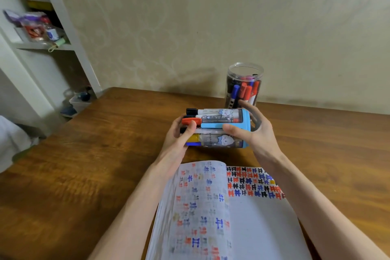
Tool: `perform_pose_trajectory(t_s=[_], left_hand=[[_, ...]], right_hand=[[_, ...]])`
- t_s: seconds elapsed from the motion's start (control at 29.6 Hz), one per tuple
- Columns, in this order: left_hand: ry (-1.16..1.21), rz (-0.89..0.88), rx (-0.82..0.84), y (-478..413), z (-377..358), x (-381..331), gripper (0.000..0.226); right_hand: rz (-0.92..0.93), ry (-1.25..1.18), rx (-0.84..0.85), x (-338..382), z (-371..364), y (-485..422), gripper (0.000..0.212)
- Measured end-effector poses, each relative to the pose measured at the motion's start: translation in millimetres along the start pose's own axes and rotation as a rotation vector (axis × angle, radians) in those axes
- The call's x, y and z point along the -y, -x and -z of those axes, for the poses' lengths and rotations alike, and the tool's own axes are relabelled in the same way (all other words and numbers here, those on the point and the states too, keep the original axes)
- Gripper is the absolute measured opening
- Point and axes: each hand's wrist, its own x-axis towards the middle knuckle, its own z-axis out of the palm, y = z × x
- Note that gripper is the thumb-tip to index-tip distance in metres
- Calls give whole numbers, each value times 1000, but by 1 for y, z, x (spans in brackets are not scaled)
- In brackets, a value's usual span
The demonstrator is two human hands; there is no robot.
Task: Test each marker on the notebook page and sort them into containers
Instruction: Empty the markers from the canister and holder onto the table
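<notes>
Head view: blue holder (244,119) is gripped by right hand (251,134), its markers (191,121) by left hand (179,139). Jar (244,84) at 1 o'clock is half filled; many seem untested.

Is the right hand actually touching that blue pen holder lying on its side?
Touching. The head view shows the right hand wrapped round the holder at its blue end, thumb pressed on the near side and fingers curled behind it.
</notes>
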Motion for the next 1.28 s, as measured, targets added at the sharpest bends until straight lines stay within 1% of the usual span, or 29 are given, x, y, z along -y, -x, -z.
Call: perform_pose_trajectory(t_s=[0.1, 0.13, 0.24, 0.27, 0.37, 0.51, 0.61, 0.64, 0.74, 0.84, 0.91, 1.01, 1.08, 1.18, 1.28], left_hand=[[-75, -84, -64, -1, -1, 1, 94], [-117, -100, -74, -1, 0, 2, 96], [-185, -123, -90, -1, -1, 1, 78], [-197, -132, -83, -3, 0, 1, 76], [-246, -173, -50, -3, 3, 2, 79], [-250, -228, -12, 4, 5, 4, 74], [-252, -257, -24, 3, 5, 6, 86], [-259, -256, -36, 0, 6, 7, 83], [-272, -236, -53, -1, 5, 4, 62], [-336, -213, -57, 2, -1, -2, 41], [-361, -196, -67, 3, -2, -1, 33], [-388, -203, -100, -2, 3, 8, 45], [-408, -164, -73, -3, 3, 8, 50], [-426, -162, -1, 1, 0, 3, 48], [-466, -181, 20, 1, -2, 3, 50]], right_hand=[[-40, -18, -49, 3, -8, 0, 104], [-41, -22, -61, 6, -9, 1, 104], [7, 31, -78, 16, -8, 6, 92], [23, 61, -81, 18, -7, 7, 88], [50, 105, -84, 21, -8, 7, 82], [145, 159, -72, 30, -9, 6, 86], [228, 254, -58, 39, -3, 2, 88], [249, 282, -51, 44, -1, 0, 89], [288, 334, -34, 54, 1, -5, 88], [314, 359, -10, 60, -2, -7, 86], [327, 378, 6, 66, -4, -9, 88], [345, 394, 10, 70, 0, -11, 87], [349, 405, -1, 72, 6, -13, 84], [363, 456, -13, 75, 13, -17, 84], [370, 508, -8, 80, 18, -19, 89]])
